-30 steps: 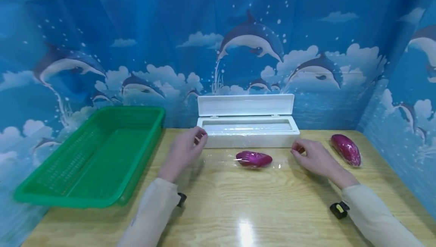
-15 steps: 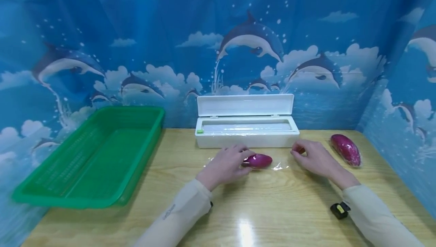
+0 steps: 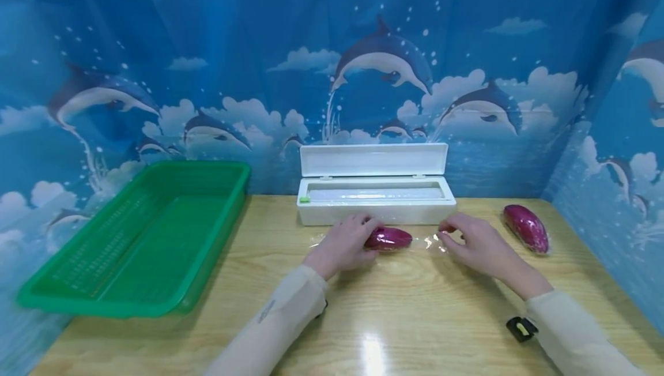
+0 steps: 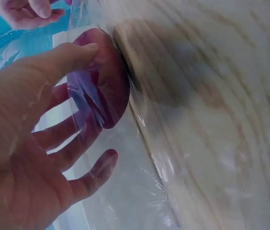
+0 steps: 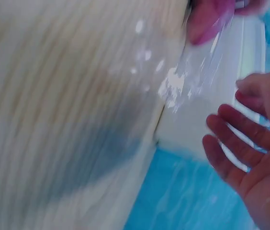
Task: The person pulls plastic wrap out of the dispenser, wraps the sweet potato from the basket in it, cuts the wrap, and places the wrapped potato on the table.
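My left hand (image 3: pixel 343 248) grips the left part of a glossy magenta, tapered vegetable that looks like a sweet potato (image 3: pixel 391 239). In the left wrist view its thumb lies on one side of the sweet potato (image 4: pixel 113 84), with fingers on the other side and clear film between. Cling film (image 3: pixel 429 241) spreads out from both ends of the sweet potato, crumpled and shiny on the right. At that right end, the thumb and forefinger of my right hand (image 3: pixel 474 244) come together at the film's edge; the right wrist view shows its other fingers (image 5: pixel 238 136) loosely bent.
Behind the hands stands a white cling film dispenser (image 3: pixel 376 213), lid raised, with a green cutter slider (image 3: pixel 304 199) at its left end. A second wrapped sweet potato (image 3: pixel 526 228) lies at the right. The green basket (image 3: pixel 189 284) occupies the left side. A dolphin-print curtain (image 3: pixel 280 36) hangs behind.
My left hand has left the film's left corner at the dispenser and come right and down onto the sweet potato. The sweet potato has shifted slightly left; the right hand has barely moved.
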The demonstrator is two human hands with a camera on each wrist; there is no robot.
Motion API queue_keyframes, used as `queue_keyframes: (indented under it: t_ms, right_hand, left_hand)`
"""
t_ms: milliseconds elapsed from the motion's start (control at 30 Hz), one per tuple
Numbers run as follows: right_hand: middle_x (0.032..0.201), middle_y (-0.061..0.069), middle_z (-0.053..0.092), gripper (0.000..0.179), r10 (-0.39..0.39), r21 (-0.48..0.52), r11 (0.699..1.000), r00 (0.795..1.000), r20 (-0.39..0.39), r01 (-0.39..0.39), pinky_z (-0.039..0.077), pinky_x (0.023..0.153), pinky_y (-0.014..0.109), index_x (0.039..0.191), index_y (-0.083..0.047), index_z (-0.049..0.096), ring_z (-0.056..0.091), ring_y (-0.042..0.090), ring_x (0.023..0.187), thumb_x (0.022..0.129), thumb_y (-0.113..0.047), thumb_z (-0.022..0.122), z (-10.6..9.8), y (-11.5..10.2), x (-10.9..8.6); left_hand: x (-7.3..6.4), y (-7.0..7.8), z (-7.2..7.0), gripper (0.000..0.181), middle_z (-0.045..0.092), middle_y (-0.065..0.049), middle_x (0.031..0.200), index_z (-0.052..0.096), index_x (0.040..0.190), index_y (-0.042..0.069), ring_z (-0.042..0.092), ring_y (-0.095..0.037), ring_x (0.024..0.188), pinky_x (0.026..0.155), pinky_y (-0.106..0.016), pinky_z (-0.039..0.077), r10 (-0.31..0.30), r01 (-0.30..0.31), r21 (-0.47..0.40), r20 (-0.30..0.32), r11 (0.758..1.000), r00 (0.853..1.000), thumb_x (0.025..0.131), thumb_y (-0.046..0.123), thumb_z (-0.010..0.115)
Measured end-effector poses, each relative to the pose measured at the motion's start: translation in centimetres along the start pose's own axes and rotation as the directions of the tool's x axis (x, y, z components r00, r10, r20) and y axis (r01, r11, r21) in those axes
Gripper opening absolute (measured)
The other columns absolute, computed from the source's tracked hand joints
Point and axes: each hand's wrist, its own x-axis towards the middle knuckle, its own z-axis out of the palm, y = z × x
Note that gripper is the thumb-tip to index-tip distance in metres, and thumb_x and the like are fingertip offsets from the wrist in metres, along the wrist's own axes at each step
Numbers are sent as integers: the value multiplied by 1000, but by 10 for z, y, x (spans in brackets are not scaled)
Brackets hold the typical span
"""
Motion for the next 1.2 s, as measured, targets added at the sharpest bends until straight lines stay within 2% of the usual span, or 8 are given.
queue_keyframes:
  t_ms: [67,167,367,567,800,900,1033,1200]
  right_hand:
    - [99,5,74,20,-81,-6,997,997,-4,81,62,75,41,105,-8,73,72,24,90,88,-13,79,6,-10,2]
    - [112,6,73,37,-149,-30,988,988,29,150,62,84,42,117,-9,71,71,24,101,85,-20,83,15,-22,7]
    - [128,9,68,59,-185,-78,977,975,126,196,59,96,45,131,-10,66,66,27,117,78,-25,89,30,-33,19]
    - [127,11,69,62,-139,-74,985,975,172,153,59,95,45,134,-8,63,68,29,115,78,-17,89,41,-36,27]
    - [115,11,72,53,-92,48,995,982,166,85,62,84,34,130,-3,60,71,21,98,81,-3,80,44,-36,38]
    - [123,14,70,53,-110,42,994,977,184,104,61,90,39,133,-2,60,69,26,105,83,-5,78,44,-35,40]
    - [139,20,61,56,-88,9,996,972,216,88,54,102,53,138,-2,59,62,37,123,86,-10,75,45,-36,43]
    - [136,23,59,54,-43,6,999,974,223,42,52,104,54,137,3,58,60,38,121,88,-16,70,50,-42,46]
  left_hand:
    - [1,-1,0,57,58,-3,143,57,140,23,56,-21,129,113,-43,47,-5,5,-25,-3,1000,1000,88,30,81]
    - [2,-2,1,53,59,-2,143,59,135,24,56,-21,130,114,-43,47,10,-11,-45,-19,999,1000,88,26,82]
    - [2,-3,3,47,61,-2,139,61,132,22,60,-21,127,112,-40,49,56,-58,-44,-39,997,998,89,27,81]
    - [1,-6,-1,44,68,-2,128,60,131,14,66,-17,116,104,-31,53,32,-34,-134,-19,990,999,92,23,77]
    - [-1,-9,2,36,65,-7,120,61,129,10,65,-19,106,98,-32,57,0,-9,-171,-56,985,998,97,22,71]
    - [-2,-8,3,40,62,-9,122,60,134,10,63,-20,108,99,-34,56,-32,20,-177,-65,984,997,98,23,69]
    - [-2,-8,4,41,64,-7,125,59,136,10,64,-20,112,101,-34,55,-58,44,-174,-76,984,995,99,25,68]
    - [-1,-9,5,29,70,-5,112,60,122,10,67,-18,101,92,-31,58,-50,31,-140,-133,990,990,98,24,69]
